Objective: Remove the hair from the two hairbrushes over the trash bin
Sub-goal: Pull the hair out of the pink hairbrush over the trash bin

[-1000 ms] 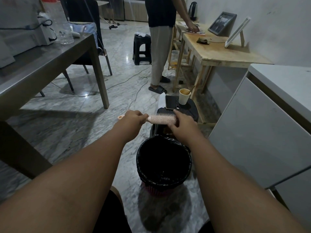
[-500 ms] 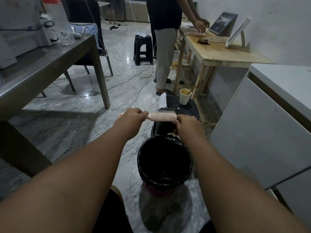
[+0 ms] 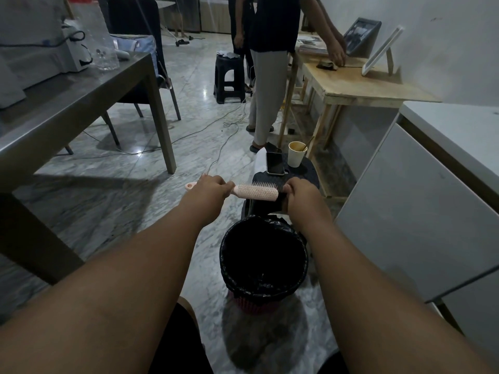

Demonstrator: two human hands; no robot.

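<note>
A pink hairbrush (image 3: 256, 191) lies level in the air, bristles up, just beyond the far rim of the trash bin (image 3: 302, 268), which is lined with a black bag. My left hand (image 3: 209, 188) is closed around the brush handle, whose pink end pokes out to the left. My right hand (image 3: 299, 197) sits at the tip of the brush head with its fingers curled; whether they pinch hair I cannot tell. A second hairbrush is not visible.
Behind the bin a black stool (image 3: 310, 171) carries a phone (image 3: 275, 163) and a paper cup (image 3: 296, 153). A person (image 3: 267, 76) stands at a wooden table (image 3: 359, 87). A steel table (image 3: 81, 90) is on the left, a white cabinet (image 3: 432, 198) on the right. Cables cross the floor.
My right hand has slid from over the brush head out to its tip, uncovering the bristles. The standing person has shifted to the right along the wooden table.
</note>
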